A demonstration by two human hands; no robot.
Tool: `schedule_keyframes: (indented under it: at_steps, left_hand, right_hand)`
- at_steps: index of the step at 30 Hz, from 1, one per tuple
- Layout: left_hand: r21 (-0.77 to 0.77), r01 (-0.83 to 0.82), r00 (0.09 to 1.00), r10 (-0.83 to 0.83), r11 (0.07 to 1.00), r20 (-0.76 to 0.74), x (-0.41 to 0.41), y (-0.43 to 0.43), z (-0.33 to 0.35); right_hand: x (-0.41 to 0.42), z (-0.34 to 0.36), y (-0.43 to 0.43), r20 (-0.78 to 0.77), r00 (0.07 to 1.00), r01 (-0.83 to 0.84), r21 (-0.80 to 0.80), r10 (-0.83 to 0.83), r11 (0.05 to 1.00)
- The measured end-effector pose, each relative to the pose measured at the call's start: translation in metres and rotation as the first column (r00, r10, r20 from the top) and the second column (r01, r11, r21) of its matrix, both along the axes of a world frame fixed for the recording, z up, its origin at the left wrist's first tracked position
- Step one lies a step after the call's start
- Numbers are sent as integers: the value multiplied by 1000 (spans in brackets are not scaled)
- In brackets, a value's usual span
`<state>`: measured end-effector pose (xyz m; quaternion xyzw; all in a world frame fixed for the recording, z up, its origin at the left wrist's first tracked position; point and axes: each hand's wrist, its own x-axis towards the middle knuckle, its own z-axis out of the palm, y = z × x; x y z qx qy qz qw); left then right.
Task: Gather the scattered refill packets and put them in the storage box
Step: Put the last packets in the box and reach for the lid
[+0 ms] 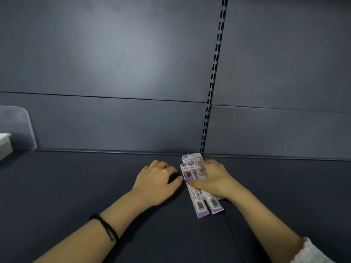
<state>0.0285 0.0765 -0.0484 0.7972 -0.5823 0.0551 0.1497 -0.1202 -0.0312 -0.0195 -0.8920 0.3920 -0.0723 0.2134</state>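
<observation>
Right hand (212,177) on packets (199,204), clear box (22,126) left

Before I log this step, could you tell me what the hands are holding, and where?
Nothing is gripped: the right hand presses the refill packets around their middle; the left hand only touches their left edge with its thumb.

The scene is dimly lit. A soft pale glare is spread on the back panel (121,59) well above the left hand (157,179). A dark shadow is cast beneath that hand. Edge lines are bowed; print on the refill packets (201,205) beside it is blurred.
</observation>
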Motion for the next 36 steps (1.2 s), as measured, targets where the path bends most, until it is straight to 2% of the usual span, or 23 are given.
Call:
schedule_keyframes:
  at_steps: [3,10,14,16,17,19,20,21,24,26,28,30,34,36]
  left_hand:
    - [11,-1,999,2,1000,-42,-1,0,-1]
    - [28,-41,990,44,999,-135,0,-7,7]
    - [-18,-155,920,137,988,-367,2,-25,10]
    - [-51,-166,812,108,985,-573,0,-30,10]
    - [-97,-139,704,30,986,-709,-2,-30,11]
    - [-239,-78,374,-194,968,-907,-12,-26,17]
    - [-297,-73,242,-272,952,-932,-15,-25,20]
    - [-342,-91,146,-327,935,-934,-17,-25,22]
    - [-389,-202,-34,-404,899,-914,-17,-26,20]
    - [-388,-248,-89,-419,888,-904,-17,-24,19]
    - [-398,-254,-99,-433,882,-896,-17,-22,19]
    - [-419,-250,-121,-457,873,-881,-19,-21,21]
    - [-458,-233,-129,-494,858,-860,-19,-18,27]
    - [-499,-243,-105,-534,832,-839,-16,-15,32]
  right_hand:
    - [-1,3,-2,105,994,21,65,-27,998]
    - [10,10,-17,178,984,-18,166,-13,986]
    - [9,4,-22,408,912,-117,373,-49,921]
    - [9,2,-20,558,824,-194,442,-99,876]
    - [10,2,-16,619,775,-234,468,-127,852]
    - [14,-1,-8,703,697,-297,461,-140,836]
    - [18,-3,-4,722,681,-302,431,-124,851]
    - [21,-4,0,732,675,-303,386,-90,871]
    - [28,-10,11,713,701,-308,263,31,914]
    - [28,-11,17,639,756,-310,154,145,938]
    - [27,-10,19,549,810,-267,30,207,963]
    - [25,-10,18,532,816,-247,-32,226,969]
    - [20,-5,13,561,807,-257,52,185,965]
    - [15,0,14,616,771,-266,75,165,961]
